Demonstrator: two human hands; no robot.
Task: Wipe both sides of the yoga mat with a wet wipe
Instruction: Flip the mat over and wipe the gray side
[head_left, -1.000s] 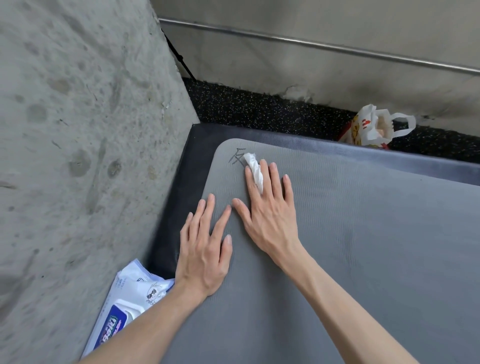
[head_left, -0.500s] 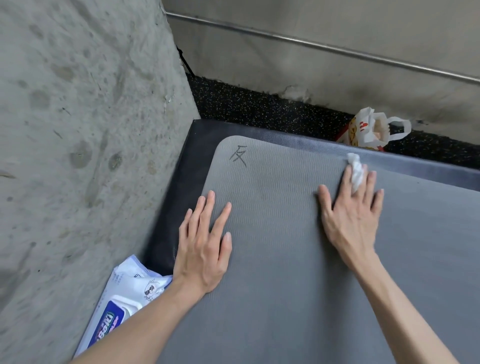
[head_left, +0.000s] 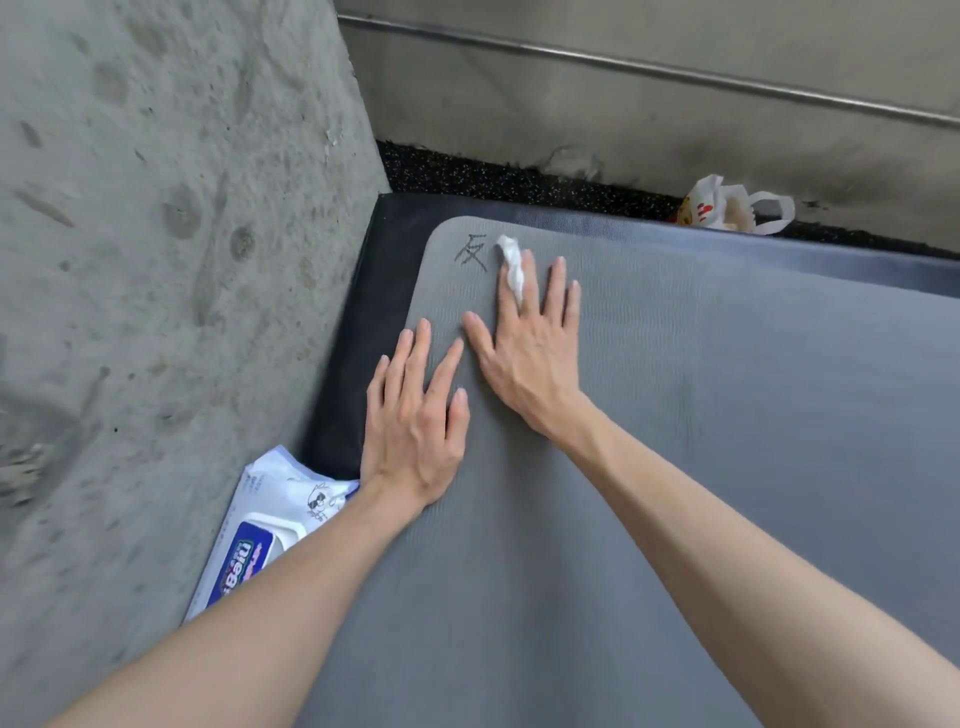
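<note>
A grey yoga mat (head_left: 701, 415) lies flat on a darker mat (head_left: 374, 312), with a handwritten character near its far left corner. My right hand (head_left: 524, 348) lies flat on the grey mat with straight fingers, pressing a crumpled white wet wipe (head_left: 511, 266) under the fingertips, just right of the character. My left hand (head_left: 415, 415) rests flat on the mat's left edge, fingers straight and spread, holding nothing.
A pack of wet wipes (head_left: 260, 540) lies by the mat's left edge against a rough concrete wall (head_left: 156, 260). A white plastic bag (head_left: 732, 205) sits on the black speckled floor (head_left: 493, 179) beyond the far edge, under a wall with a metal rail.
My right hand slid the wipe right along the far edge, then back left beside the written character. My left hand stayed in place.
</note>
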